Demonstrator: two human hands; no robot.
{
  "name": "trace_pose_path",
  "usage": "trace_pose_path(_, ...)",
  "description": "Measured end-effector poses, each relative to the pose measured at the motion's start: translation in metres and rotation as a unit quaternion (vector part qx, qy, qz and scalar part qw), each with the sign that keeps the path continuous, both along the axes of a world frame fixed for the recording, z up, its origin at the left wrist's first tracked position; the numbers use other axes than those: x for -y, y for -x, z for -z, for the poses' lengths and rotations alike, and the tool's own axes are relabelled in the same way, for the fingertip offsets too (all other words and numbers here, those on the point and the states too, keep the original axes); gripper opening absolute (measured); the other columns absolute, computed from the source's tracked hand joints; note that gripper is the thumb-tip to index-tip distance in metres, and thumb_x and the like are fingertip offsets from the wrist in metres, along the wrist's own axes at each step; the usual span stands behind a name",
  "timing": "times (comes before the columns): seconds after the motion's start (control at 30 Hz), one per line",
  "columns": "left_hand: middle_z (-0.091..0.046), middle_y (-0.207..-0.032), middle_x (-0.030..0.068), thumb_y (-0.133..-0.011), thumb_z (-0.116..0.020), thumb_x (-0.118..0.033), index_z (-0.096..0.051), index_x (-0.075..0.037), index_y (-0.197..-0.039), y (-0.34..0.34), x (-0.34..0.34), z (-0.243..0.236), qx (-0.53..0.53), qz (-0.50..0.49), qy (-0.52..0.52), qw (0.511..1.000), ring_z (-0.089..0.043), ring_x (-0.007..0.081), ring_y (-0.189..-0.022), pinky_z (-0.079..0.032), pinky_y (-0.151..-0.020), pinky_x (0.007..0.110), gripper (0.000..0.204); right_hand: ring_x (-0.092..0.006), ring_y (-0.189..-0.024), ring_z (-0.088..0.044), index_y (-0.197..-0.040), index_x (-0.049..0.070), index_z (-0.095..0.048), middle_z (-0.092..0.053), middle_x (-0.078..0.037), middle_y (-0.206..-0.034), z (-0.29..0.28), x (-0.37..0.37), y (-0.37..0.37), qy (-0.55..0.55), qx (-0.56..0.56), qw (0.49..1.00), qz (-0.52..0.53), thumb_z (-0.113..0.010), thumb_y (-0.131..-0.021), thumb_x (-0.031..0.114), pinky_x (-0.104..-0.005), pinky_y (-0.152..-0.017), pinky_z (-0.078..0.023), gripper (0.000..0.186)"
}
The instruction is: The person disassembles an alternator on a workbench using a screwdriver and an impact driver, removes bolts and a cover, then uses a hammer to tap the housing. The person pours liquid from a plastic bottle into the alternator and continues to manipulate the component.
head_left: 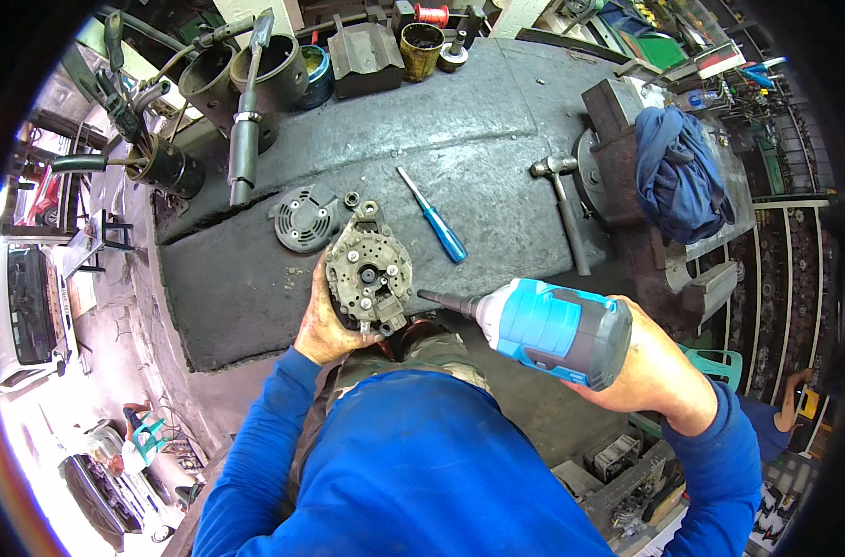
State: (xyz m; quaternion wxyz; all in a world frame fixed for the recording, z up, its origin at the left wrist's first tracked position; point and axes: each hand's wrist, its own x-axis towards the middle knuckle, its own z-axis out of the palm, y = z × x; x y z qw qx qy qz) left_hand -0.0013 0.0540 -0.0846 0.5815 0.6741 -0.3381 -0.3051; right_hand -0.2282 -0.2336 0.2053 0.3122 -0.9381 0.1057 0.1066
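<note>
My left hand (322,320) grips a dirty metal alternator body (371,265) at its left side, near the bench's front edge. My right hand (631,371) holds a blue, grey and black power tool (552,330), its long dark bit (450,302) pointing left just right of the alternator. A round slotted cover (306,218) lies behind the alternator to the left, beside a small round part (352,200). A blue-handled screwdriver (444,232) lies to the right of them. A hammer (567,218) rests farther right on the dark bench (227,306).
Pots of tools (209,88) and tins (420,51) line the back. A vise (608,125) with blue cloth (682,176) stands at the right, near a green stool (715,362). People work at the lower right (775,427) and lower left (135,441). Vehicles (32,311) stand left.
</note>
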Motion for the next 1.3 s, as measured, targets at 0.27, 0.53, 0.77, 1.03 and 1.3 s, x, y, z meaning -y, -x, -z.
trace_pose_path(0.27, -0.044, -0.166, 0.0235, -0.058, -0.108, -0.024, -0.001, -0.006, -0.173, 0.023, 0.015, 0.024, 0.009, -0.048, 0.020, 0.999, -0.051, 0.0374, -0.151, -0.042, -0.127, 0.049, 0.158, -0.0441, -0.096, -0.073, -0.103, 0.005, -0.073, -0.075, -0.021, -0.093, 0.007, -0.005, -0.023, -0.070, -0.061, 0.995, 0.018, -0.083, -0.080, 0.018, -0.0501, -0.085, -0.059, 0.028)
trace_pose_path(0.53, -0.049, -0.161, 0.0236, -0.058, -0.103, -0.020, -0.006, -0.005, -0.172, 0.011, 0.017, 0.019, 0.057, -0.036, 0.057, 0.996, -0.053, 0.0407, -0.149, -0.043, -0.126, 0.049, 0.151, -0.0501, -0.092, -0.073, -0.112, 0.005, -0.072, -0.076, -0.022, -0.093, -0.014, -0.026, -0.059, -0.015, -0.120, 0.993, -0.015, -0.082, -0.082, 0.021, -0.0531, -0.084, -0.060, 0.036)
trace_pose_path(0.77, -0.041, -0.166, 0.0263, -0.060, -0.104, -0.027, -0.018, -0.003, -0.170, -0.023, 0.013, 0.023, 0.114, 0.039, 0.054, 0.991, -0.046, 0.0426, -0.153, -0.040, -0.128, 0.050, 0.142, -0.0441, -0.095, -0.076, -0.114, 0.004, -0.076, -0.078, -0.021, -0.097, -0.043, -0.026, -0.105, 0.082, -0.235, 0.960, -0.128, -0.086, -0.071, 0.025, -0.0528, -0.085, -0.059, 0.049)
trace_pose_path(1.03, -0.042, -0.165, 0.0270, -0.057, -0.102, -0.023, -0.026, 0.001, -0.167, -0.035, 0.014, 0.024, 0.124, 0.053, 0.059, 0.989, -0.046, 0.0431, -0.154, -0.039, -0.129, 0.049, 0.136, -0.0462, -0.088, -0.073, -0.101, 0.002, -0.071, -0.075, -0.023, -0.090, -0.043, -0.049, -0.101, 0.093, -0.263, 0.957, -0.082, -0.091, -0.069, 0.031, -0.0535, -0.079, -0.058, 0.047)
trace_pose_path(1.3, -0.036, -0.169, 0.0256, -0.051, -0.103, -0.024, -0.024, -0.001, -0.169, -0.034, 0.016, 0.026, 0.131, 0.050, 0.037, 0.989, -0.039, 0.0421, -0.158, -0.034, -0.133, 0.046, 0.144, -0.0464, -0.089, -0.076, -0.109, 0.005, -0.075, -0.077, -0.021, -0.089, -0.037, -0.049, -0.087, 0.083, -0.226, 0.968, -0.064, -0.090, -0.069, 0.026, -0.0528, -0.081, -0.061, 0.048)
